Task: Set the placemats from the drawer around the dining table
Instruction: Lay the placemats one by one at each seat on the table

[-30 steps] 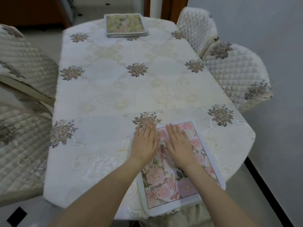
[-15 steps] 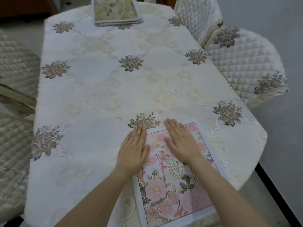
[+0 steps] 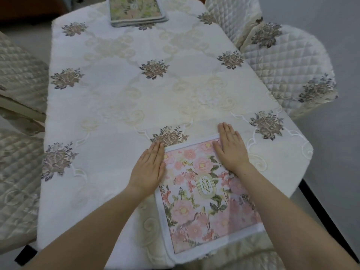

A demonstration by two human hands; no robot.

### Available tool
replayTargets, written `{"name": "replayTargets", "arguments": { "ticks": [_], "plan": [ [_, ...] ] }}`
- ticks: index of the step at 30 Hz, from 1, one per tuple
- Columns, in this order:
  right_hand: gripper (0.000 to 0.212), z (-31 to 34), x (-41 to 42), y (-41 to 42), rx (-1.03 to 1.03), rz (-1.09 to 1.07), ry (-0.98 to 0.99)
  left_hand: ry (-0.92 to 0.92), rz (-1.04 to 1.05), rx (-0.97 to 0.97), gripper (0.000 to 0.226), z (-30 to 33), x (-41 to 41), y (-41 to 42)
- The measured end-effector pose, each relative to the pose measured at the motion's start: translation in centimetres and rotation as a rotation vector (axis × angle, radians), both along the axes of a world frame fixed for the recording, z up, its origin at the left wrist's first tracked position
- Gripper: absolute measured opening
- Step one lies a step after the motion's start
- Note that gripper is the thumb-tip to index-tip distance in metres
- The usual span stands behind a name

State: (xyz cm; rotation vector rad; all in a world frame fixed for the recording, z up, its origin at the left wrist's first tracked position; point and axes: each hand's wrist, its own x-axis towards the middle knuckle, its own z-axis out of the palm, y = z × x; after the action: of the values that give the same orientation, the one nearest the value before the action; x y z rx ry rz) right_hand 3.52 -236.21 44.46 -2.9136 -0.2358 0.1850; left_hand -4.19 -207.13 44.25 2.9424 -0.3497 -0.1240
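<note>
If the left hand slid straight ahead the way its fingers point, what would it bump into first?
Probably nothing solid: the left hand would slide over the embroidered flower on the tablecloth. The stack of placemats lies far off, roughly that way.

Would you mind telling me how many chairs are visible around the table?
4: two on the right of the table, farther chair and nearer chair; two on the left, upper and lower. Others may lie out of frame.
</note>
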Motion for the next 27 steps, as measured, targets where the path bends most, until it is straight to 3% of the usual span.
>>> {"name": "replayTargets", "arguments": {
  "ticks": [4, 10, 13, 16, 21, 27],
  "plan": [
    [0.076, 1.8, -2.4, 2.0, 0.029, -0.109, -0.013, 0.023, 0.005, 0.084, 0.064, 2.3, -0.8, -1.6],
    [0.06, 3.0, -16.7, 5.7, 0.126, 0.054, -0.056, -0.101, -0.14, -0.172, 0.054, 1.7, -12.7, -8.4],
    [0.057, 1.3, -20.6, 5.3, 0.158, 0.026, -0.018, -0.028, -0.075, -0.189, 0.056, 0.7, -15.4, -11.0],
    [0.058, 0.2, -21.4, 5.0, 0.09, 0.05, 0.024, 0.051, -0.049, -0.139, 0.061, 0.0, -16.0, -11.6],
    [0.062, 0.2, -20.7, 3.3, 0.015, 0.175, 0.021, 0.025, -0.181, -0.139, 0.063, -0.3, -15.6, -9.4],
    [0.064, 0.3, -19.1, -1.5, -0.057, 0.153, 0.026, 0.029, -0.241, -0.086, 0.069, 0.3, -14.8, -7.2]
  ]
}}
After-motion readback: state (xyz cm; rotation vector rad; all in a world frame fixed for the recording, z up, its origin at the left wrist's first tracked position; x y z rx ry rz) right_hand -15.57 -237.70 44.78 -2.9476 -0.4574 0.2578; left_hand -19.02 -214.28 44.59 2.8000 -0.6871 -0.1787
